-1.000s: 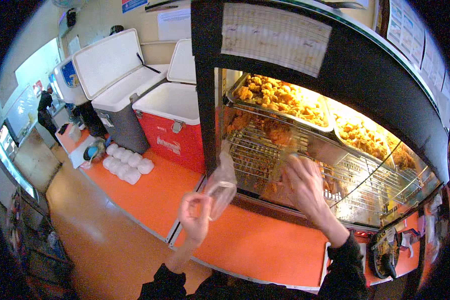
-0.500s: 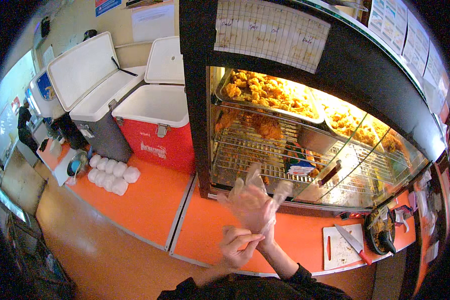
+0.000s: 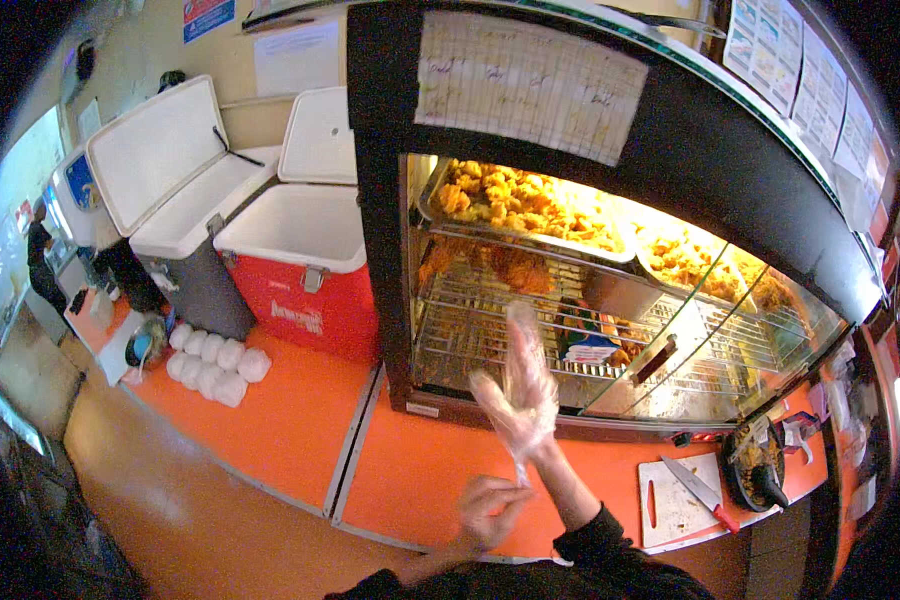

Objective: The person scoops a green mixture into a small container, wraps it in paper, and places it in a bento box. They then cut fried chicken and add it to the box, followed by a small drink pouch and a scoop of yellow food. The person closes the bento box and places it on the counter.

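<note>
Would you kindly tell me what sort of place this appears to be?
Probably a fried-food takeaway: a lit cabinet holds fried food, a knife lies on a board, and the right hand is in a clear glove.

Right hand [image 3: 525, 400]: raised, fingers together and pointing up and away from the body, thumb spread to the left; clear thin glove [image 3: 535, 385] over it, loose about the fingertips. Right forearm [image 3: 567, 490] bare above a dark sleeve [image 3: 592, 545], angled up and leftward from the lower edge. Left hand [image 3: 490, 510]: bare, below the right wrist, fingers curled, thumb and forefinger pinching the glove near its cuff. Left forearm [image 3: 425, 567] low, reaching up and rightward, blurred. Hands close together, left lower than right.
</note>
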The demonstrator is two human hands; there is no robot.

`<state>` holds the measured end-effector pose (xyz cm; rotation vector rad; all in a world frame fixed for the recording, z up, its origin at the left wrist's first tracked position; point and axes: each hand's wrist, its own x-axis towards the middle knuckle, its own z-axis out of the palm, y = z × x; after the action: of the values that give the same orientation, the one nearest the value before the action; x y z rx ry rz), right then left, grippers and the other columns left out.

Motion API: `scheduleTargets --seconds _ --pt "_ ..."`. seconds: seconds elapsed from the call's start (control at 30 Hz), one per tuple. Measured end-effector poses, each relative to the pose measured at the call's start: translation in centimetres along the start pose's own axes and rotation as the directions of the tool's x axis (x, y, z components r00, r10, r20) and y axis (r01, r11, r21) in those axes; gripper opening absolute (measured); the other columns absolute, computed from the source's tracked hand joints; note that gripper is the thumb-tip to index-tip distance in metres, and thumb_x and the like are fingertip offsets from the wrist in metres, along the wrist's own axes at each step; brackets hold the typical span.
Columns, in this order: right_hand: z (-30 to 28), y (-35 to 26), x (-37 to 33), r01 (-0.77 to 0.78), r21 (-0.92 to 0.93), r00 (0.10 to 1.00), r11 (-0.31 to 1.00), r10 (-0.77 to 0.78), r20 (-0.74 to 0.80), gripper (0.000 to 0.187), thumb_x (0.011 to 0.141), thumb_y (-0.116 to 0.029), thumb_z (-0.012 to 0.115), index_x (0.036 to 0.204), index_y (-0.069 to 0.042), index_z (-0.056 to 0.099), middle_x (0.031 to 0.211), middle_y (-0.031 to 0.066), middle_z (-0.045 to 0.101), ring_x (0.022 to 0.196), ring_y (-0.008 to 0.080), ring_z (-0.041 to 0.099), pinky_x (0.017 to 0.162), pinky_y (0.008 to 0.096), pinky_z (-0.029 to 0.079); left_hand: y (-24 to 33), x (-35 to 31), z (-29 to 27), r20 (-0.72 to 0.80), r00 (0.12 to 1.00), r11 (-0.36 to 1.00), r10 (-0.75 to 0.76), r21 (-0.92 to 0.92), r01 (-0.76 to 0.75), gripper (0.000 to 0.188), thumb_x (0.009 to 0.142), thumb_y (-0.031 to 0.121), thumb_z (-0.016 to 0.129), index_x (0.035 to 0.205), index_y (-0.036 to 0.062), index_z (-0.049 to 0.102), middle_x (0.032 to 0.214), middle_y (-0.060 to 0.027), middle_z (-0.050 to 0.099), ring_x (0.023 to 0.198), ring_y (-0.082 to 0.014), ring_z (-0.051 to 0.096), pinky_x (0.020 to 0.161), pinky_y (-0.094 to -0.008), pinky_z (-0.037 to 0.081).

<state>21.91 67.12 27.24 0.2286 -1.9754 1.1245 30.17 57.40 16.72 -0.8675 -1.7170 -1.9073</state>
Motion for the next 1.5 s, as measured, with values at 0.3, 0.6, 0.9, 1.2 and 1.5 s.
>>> scheduleTargets --seconds 0.3,0.6,0.9,1.2,1.5 --pt "-1.4 9.4 10.4 0.248 -0.758 0.907 0.604 0.129 0.4 0.026 0.081 -0.031 0.052 0.082 -0.007 0.06 0.063 0.0094 0.058 0.058 0.0275 0.056 0.058 0.0404 0.046 -2.6 -2.6 -1.2 -0.014 0.878 0.874 -0.478 -0.104 0.474 0.017 0.087 0.011 0.052 0.083 -0.0021 0.062 0.078 -0.0098 0.061 0.069 -0.0161 0.057 0.063 -0.0296 0.047" --pt "-20.8 -0.1 -3.6 0.463 -0.571 0.884 0.678 -0.305 0.355 0.058 0.072 -0.018 0.054 0.128 -0.006 0.041 0.122 0.0207 0.042 0.1 0.0347 0.051 0.08 0.0412 0.049 -4.5 -3.1 14.7 -0.171 0.98 0.988 -0.097 0.105 0.116 0.017 0.09 0.013 0.042 0.092 -0.0009 0.053 0.08 -0.0072 0.054 0.069 -0.0139 0.052 0.062 -0.028 0.044" --pt "-62.1 6.3 -21.6 -0.364 0.331 0.463 0.87 0.478 -0.746 0.045 0.074 -0.01 0.066 0.116 -0.006 0.052 0.104 0.0072 0.059 0.098 0.0193 0.057 0.085 0.0305 0.046 9.0 -1.0 46.7 0.412 0.801 0.852 0.434 0.101 -0.513 0.027 0.074 0.0 0.061 0.1 0.005 0.055 0.097 -0.0119 0.055 0.095 -0.0288 0.051 0.083 -0.037 0.04" --pt "-93.5 18.7 -35.0 -0.34 0.578 0.132 0.742 0.646 -0.752 0.023 0.083 -0.019 0.058 0.103 -0.008 0.057 0.082 0.0009 0.058 0.07 0.0134 0.053 0.065 0.0299 0.047 9.5 0.0 59.8 0.339 0.77 0.502 0.54 0.606 -0.618 0.037 0.08 0.009 0.06 0.116 0.0073 0.052 0.12 -0.0128 0.043 0.107 -0.0256 0.043 0.087 -0.0369 0.035" --pt "-105.0 40.2 -30.9 -0.963 -0.21 0.241 0.171 0.894 -0.377 0.041 0.082 -0.032 0.057 0.11 -0.002 0.052 0.098 0.0078 0.063 0.082 0.0222 0.06 0.065 0.0338 0.048 9.6 0.9 57.6 0.357 0.652 0.278 0.669 0.693 -0.665 0.049 0.07 0.005 0.068 0.109 0.0107 0.04 0.122 -0.0115 0.035 0.111 -0.0277 0.037 0.086 -0.04 0.036"
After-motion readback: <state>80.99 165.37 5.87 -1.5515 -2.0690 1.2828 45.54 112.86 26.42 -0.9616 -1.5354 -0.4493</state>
